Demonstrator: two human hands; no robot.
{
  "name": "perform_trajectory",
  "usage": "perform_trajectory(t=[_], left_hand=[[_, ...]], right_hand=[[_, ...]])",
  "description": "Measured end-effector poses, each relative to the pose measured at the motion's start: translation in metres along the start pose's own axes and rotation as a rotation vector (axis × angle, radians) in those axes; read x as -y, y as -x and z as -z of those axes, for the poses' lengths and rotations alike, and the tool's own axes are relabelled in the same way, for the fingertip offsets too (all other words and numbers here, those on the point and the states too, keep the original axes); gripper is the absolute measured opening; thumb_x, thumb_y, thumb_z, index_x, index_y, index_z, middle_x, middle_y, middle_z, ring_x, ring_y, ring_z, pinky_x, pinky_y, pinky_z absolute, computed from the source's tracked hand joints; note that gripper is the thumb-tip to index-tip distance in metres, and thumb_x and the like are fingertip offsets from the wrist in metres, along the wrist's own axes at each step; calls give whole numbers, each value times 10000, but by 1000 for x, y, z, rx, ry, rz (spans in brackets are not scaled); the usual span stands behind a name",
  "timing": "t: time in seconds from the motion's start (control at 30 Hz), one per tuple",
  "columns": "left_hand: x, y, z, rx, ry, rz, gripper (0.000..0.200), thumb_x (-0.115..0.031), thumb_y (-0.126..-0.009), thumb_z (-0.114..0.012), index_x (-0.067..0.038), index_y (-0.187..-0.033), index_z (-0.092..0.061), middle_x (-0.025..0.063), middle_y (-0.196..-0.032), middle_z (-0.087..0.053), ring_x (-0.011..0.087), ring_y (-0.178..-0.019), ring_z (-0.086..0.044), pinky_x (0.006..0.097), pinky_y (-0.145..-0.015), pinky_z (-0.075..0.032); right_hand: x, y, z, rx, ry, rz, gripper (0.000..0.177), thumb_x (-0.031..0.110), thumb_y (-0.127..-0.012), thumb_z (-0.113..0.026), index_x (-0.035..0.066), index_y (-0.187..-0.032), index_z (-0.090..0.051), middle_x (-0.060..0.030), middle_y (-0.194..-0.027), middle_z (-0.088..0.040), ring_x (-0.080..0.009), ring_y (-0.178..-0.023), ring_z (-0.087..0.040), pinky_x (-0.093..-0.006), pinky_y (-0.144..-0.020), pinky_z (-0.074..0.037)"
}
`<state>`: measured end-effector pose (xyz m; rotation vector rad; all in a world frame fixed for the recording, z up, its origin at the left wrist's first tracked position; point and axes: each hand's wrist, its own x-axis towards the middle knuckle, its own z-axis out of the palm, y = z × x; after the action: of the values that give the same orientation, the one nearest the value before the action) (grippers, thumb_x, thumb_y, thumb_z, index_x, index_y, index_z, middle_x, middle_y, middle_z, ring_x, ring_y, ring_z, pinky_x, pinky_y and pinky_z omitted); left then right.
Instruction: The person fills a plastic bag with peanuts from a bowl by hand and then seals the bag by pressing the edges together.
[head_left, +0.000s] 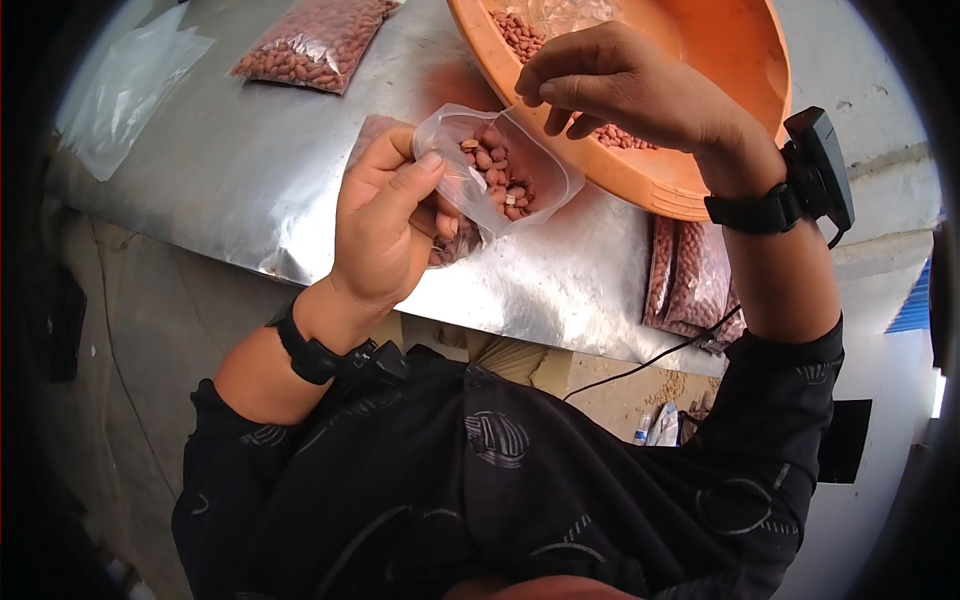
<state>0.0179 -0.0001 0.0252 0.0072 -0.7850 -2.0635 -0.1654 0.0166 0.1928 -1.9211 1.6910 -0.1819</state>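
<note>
My left hand [385, 215] grips the rim of a clear plastic bag [550, 175], thumb on the near side. The bag's mouth gapes toward me, and reddish peanuts [500, 165] show inside it. Just above and to the right of that mouth hovers my right hand [640, 90], its fingers bent downward and apart, with nothing visible in them. Behind and below this hand is an orange basin [665, 195] with loose peanuts and some clear plastic in it.
On the metal table [250, 170] lies a filled bag of peanuts [315, 45] at the back. Flat clear bags [125, 85] lie at the left. More filled peanut bags [695, 275] rest by the right edge. A black cable [640, 372] runs near my right arm.
</note>
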Motion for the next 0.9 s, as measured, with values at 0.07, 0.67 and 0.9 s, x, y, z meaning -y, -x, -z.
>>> perform_trajectory(t=[0.07,0.67,0.9], left_hand=[[2,1,3,-21,-2,6,97,-126,-896,-494,-34,-926,-502,56,-772,-583,84,-582,-512,206,-548,-444],[2,6,15,40,-14,52,112,-134,-908,-477,-40,-962,-452,60,-818,-570,74,-636,-515,199,-524,-433],[4,5,17,66,-26,29,120,-152,-915,-483,-44,-957,-452,56,-809,-571,68,-635,-508,189,-529,-422]], right_hand=[[-16,-1,19,-111,-48,-44,287,237,-902,-542,0,-1056,-587,-76,-950,-624,-147,-809,-634,-279,-718,-538],[-218,-20,70,185,408,-1006,602,247,-749,-647,64,-1269,-407,-151,-969,-585,-239,-780,-615,-358,-575,-551],[-185,-27,38,127,-4,-817,642,382,-803,-633,83,-1311,-379,-119,-1165,-526,-226,-993,-532,-388,-676,-533]])
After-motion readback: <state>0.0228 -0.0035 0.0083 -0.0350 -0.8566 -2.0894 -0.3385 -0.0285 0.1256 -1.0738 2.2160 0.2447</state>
